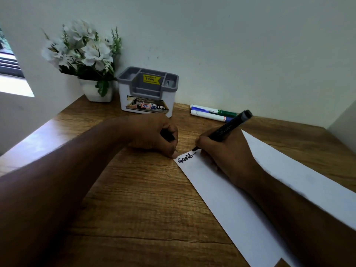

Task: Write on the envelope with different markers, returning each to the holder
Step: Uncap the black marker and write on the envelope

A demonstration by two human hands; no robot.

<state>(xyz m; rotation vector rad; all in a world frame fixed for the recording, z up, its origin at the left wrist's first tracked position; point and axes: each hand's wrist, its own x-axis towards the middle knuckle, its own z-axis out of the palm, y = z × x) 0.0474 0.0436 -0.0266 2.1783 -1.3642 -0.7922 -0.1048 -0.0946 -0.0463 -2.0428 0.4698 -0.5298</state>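
A long white envelope lies slantwise on the wooden desk. My right hand grips a black marker with its tip touching the envelope's top left corner, beside a short black scribble. My left hand is closed around a small black thing, likely the marker's cap, and one fingertip presses the envelope's corner. The grey and white holder stands at the back against the wall with no markers in it. Two more markers, one green-capped and one blue-capped, lie on the desk to the holder's right.
A white pot of white artificial flowers stands left of the holder in the corner. The wall runs right behind the desk. A window opening is at the far left. Bare desk surface lies in front of my arms.
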